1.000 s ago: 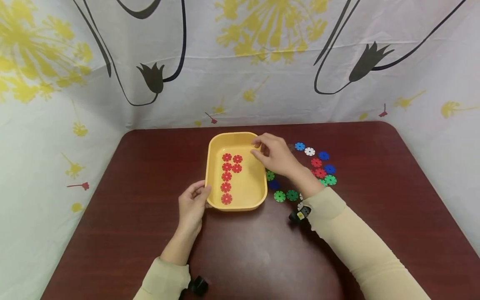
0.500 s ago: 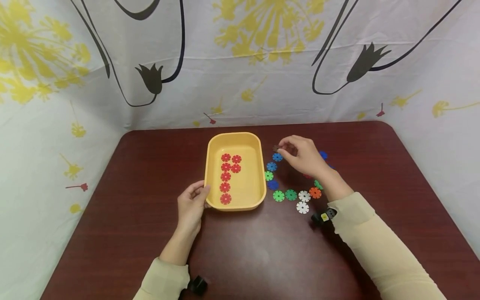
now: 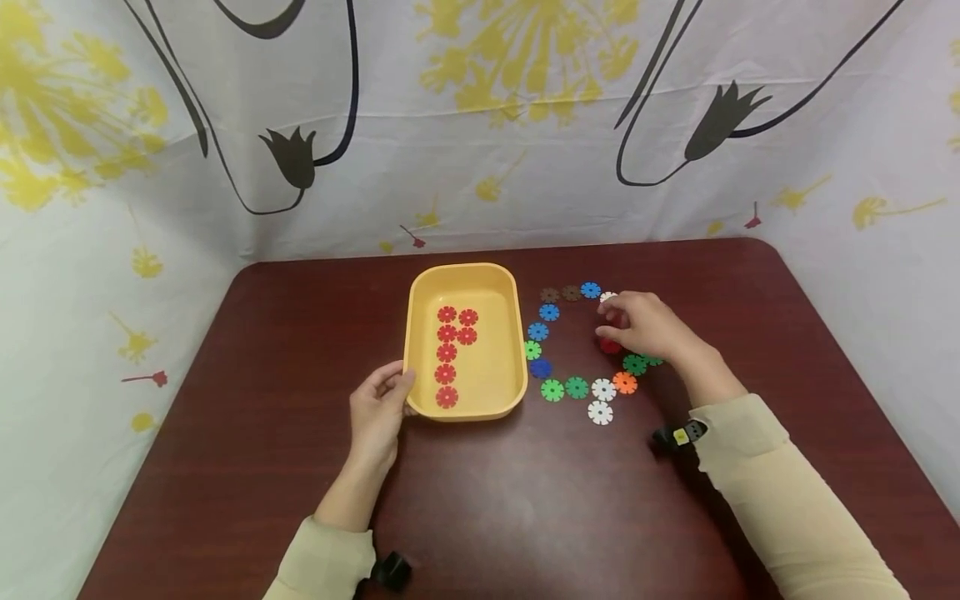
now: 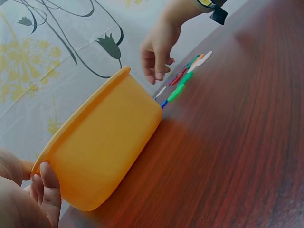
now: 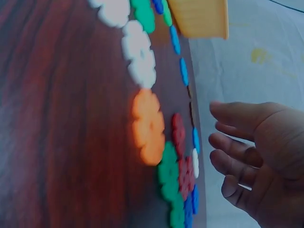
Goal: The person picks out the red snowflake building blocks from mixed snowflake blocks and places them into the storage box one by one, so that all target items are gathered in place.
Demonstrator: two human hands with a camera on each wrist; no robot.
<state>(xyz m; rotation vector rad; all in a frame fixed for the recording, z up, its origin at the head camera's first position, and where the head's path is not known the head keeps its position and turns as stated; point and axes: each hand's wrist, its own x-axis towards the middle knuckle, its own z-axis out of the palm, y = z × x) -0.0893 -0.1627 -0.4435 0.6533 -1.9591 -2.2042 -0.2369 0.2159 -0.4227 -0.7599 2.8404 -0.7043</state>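
My left hand [image 3: 377, 417] grips the left rim of a yellow plastic tray [image 3: 491, 379], thumb at the edge; in the left wrist view its fingers [image 4: 50, 187] curl under that rim. Several red notched discs [image 3: 446, 352] lie in the tray, most in one column. My right hand [image 3: 651, 327] hovers over the right part of a ring of loose discs, with red discs [image 3: 610, 344] just below its fingertips. In the right wrist view this hand [image 5: 270, 152] has its fingers loosely bent and parted, with nothing between them.
The ring beside the tray includes blue discs [image 3: 538, 332], brown discs [image 3: 572, 292], green discs [image 3: 577, 387], white discs [image 3: 600, 412] and an orange disc [image 3: 625, 382]. A patterned cloth [image 3: 480, 192] hangs behind the dark wooden table [image 3: 510, 508].
My right hand has moved rightward from the tray's right rim, across the ring's far side, to above the red discs. My left hand keeps hold of the tray.
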